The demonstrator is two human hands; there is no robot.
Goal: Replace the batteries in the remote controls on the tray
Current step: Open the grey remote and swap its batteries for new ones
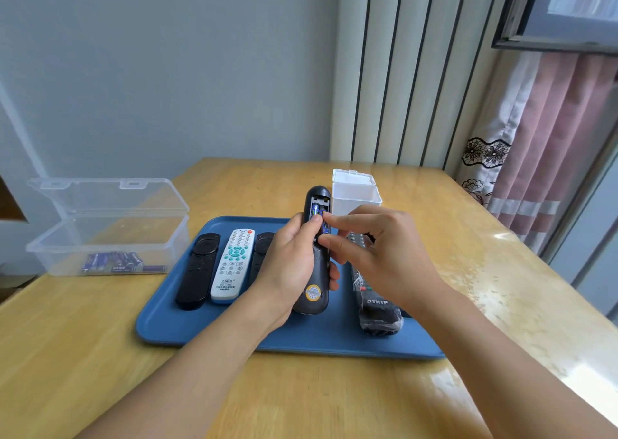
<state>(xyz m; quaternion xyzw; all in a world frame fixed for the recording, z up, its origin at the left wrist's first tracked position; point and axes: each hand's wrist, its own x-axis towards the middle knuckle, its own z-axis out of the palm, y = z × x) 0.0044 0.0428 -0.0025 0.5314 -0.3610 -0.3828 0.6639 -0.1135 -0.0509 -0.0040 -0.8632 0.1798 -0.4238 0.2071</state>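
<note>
Two bare hands work above a smooth blue plastic tray [174, 325] on a glossy wooden counter [83, 355]. The left hand [291, 261] grips a dark, rounded remote [316, 291] held back-side up over the tray's middle, its battery bay open, blue batteries [316, 211] inside. The right hand [378, 241] has fingers [329, 219] curled, tips touching the batteries. On the tray, left of the held remote, lie two slim black remotes [197, 271] and a white one [232, 264]; right of it, a plastic-wrapped black one [379, 311]. A clear lidded box [107, 234] of batteries sits left of the tray; a white tub [356, 194] behind.
</note>
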